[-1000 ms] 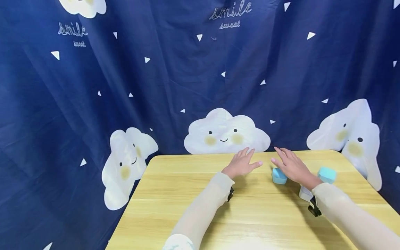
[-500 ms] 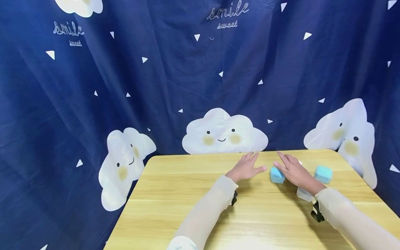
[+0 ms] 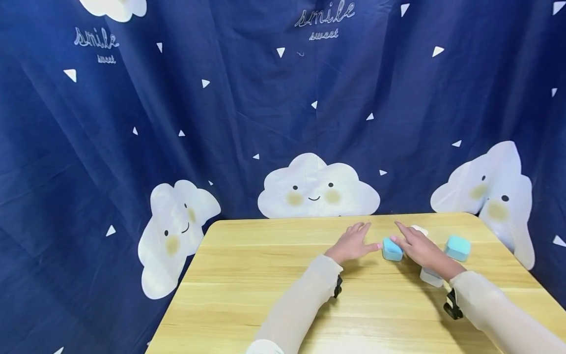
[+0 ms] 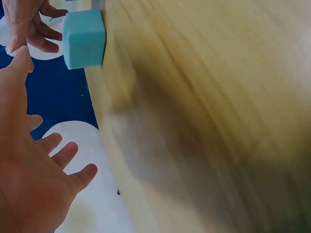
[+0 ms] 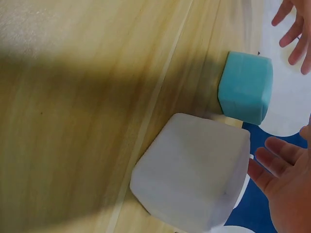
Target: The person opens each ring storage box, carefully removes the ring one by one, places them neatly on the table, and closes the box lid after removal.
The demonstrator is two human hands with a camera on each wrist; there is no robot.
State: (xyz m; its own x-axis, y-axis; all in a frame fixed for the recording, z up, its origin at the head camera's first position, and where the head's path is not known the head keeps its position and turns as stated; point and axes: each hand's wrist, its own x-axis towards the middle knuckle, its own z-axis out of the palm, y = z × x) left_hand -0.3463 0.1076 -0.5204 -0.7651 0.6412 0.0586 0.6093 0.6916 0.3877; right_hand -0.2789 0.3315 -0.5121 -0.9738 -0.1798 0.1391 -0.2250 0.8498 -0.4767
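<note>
A small blue block (image 3: 392, 249) stands on the wooden table between my two hands. To its left is my left hand (image 3: 351, 245), fingers spread and thumb pointing at the block; whether the thumb touches it I cannot tell. My right hand (image 3: 422, 251) hovers at the block's right side, fingers extended, holding nothing. Under the right wrist sits a white block (image 3: 431, 278), partly covered in the head view; it appears large in the right wrist view (image 5: 194, 170). The left wrist view shows a blue-green block (image 4: 85, 40) near both thumbs.
A light blue block (image 3: 458, 248) stands right of the right hand. Another white piece (image 3: 419, 229) shows partly behind that hand. The wooden table (image 3: 247, 275) ends at a dark blue curtain (image 3: 247, 123) printed with clouds.
My left hand has moved right and a little nearer, up to the blue block. The right hand has come slightly nearer and right, baring the white piece behind it. The blocks stay put.
</note>
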